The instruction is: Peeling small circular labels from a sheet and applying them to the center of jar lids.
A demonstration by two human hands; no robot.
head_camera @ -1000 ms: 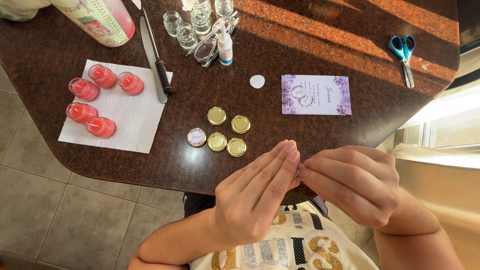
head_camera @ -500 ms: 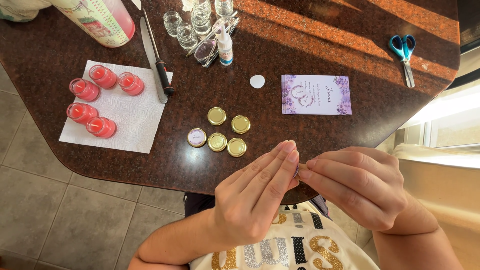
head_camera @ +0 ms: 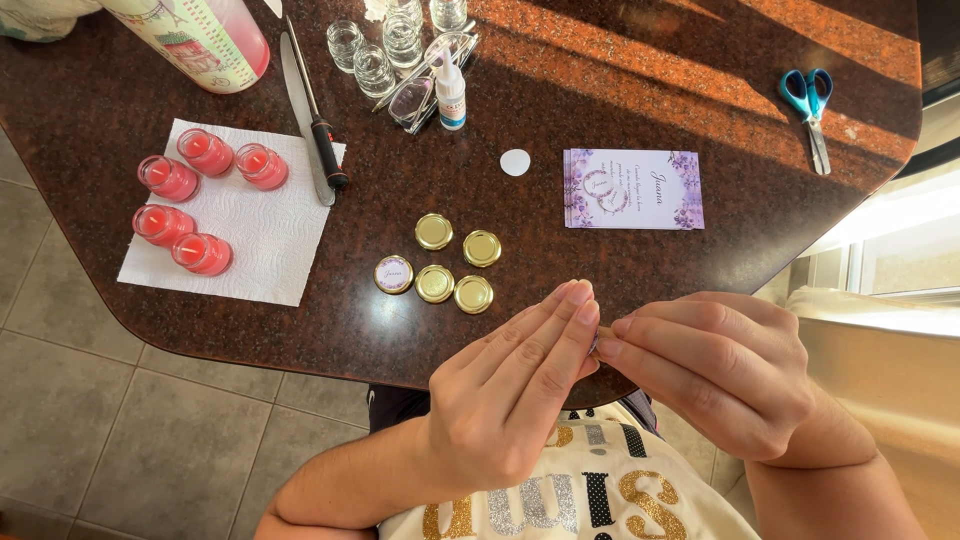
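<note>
Over the dark speckled stone table, beside gold round metal lids, the left hand and right hand are pinching something tiny, hidden between fingertips, likely peeling it.

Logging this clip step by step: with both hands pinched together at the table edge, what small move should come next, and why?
Probably finish peeling whatever tiny piece is pinched between the fingertips of the left hand and right hand; it is too small to identify. Four gold lids are bare and one lid wears a purple label, so carrying it to a bare lid seems likely.

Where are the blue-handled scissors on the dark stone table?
The blue-handled scissors lie at the far right of the dark stone table, in a sunlit patch, beyond the purple floral card.
</note>
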